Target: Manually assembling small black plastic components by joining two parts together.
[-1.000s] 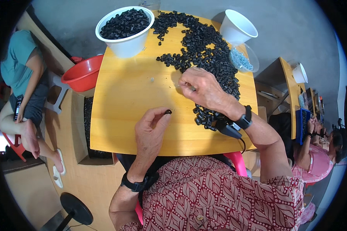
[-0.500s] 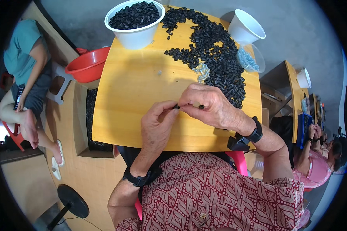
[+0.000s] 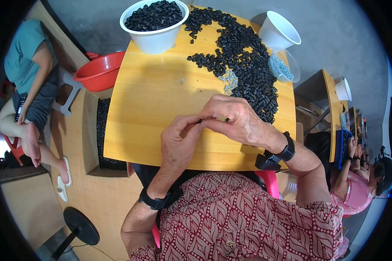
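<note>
My left hand (image 3: 176, 141) pinches a small black plastic piece (image 3: 200, 121) between thumb and forefinger, over the near middle of the yellow table (image 3: 139, 117). My right hand (image 3: 239, 119) meets it there, thumb and forefinger pressed together at the same piece. Inside its curled fingers another small dark piece (image 3: 227, 120) shows. What lies right between the right fingertips is too small to make out. Beyond the hands spreads a heap of like black pieces (image 3: 248, 61). At the heap's left edge is a little pile of small silvery metal parts (image 3: 229, 81).
A white tub (image 3: 154, 41) full of black pieces stands far left, a white bucket (image 3: 279, 31) far right. Beside the bucket a clear bowl (image 3: 295, 69) holds silvery parts. Left of the table are a red basin (image 3: 98, 71), a cardboard box (image 3: 91, 143) and a seated person (image 3: 31, 65).
Both hands stay almost in place, fingertips still together at the black piece. My left hand has shifted very slightly to the right.
</note>
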`<action>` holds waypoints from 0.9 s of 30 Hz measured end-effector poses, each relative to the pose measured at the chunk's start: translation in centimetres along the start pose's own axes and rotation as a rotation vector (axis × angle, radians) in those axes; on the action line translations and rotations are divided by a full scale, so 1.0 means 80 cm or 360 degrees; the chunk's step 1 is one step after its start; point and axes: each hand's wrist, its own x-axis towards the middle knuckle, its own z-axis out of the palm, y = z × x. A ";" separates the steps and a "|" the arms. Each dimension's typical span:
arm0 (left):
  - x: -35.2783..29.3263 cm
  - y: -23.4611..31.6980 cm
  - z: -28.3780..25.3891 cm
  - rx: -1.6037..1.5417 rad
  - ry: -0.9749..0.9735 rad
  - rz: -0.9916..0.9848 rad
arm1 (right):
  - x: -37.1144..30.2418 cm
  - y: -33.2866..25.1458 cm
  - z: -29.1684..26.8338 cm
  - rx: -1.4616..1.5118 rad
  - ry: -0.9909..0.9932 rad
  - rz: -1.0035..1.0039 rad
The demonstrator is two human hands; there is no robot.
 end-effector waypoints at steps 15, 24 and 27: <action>-0.001 0.016 -0.002 -0.0054 0.0037 -0.0085 | -0.009 0.005 0.001 -0.0325 0.0125 -0.0410; -0.001 0.005 -0.009 0.0507 0.0103 0.0241 | 0.064 0.078 -0.064 -0.0424 0.0344 0.0175; 0.000 0.012 -0.007 0.0486 0.0100 0.0260 | 0.096 0.095 -0.063 -0.0658 0.0322 0.0077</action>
